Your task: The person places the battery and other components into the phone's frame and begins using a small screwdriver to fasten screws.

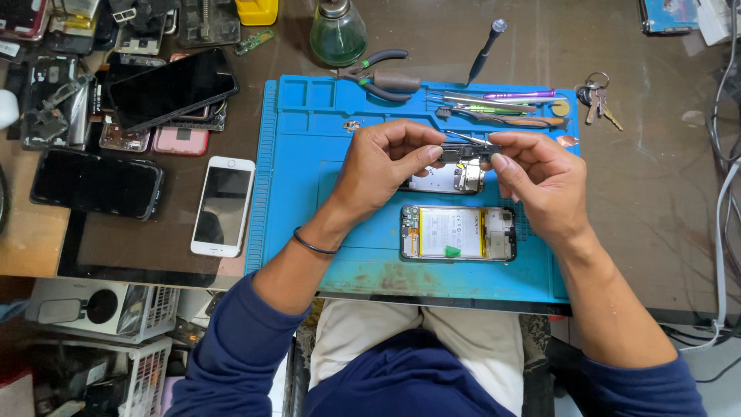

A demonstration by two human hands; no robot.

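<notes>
At centre frame, above the blue mat (pixel 309 232), left hand (pixel 382 166) and right hand (pixel 540 181) pinch a small dark component (pixel 468 151) by its ends; judged light, thin, fragile.

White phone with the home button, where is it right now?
In the head view, the white phone lies face up on the brown desk, just left of the blue repair mat, below the pile of dark phones.

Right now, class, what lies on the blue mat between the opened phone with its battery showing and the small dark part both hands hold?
In the head view, a second, partly hidden phone body lies between the opened phone and the held dark part.
</notes>
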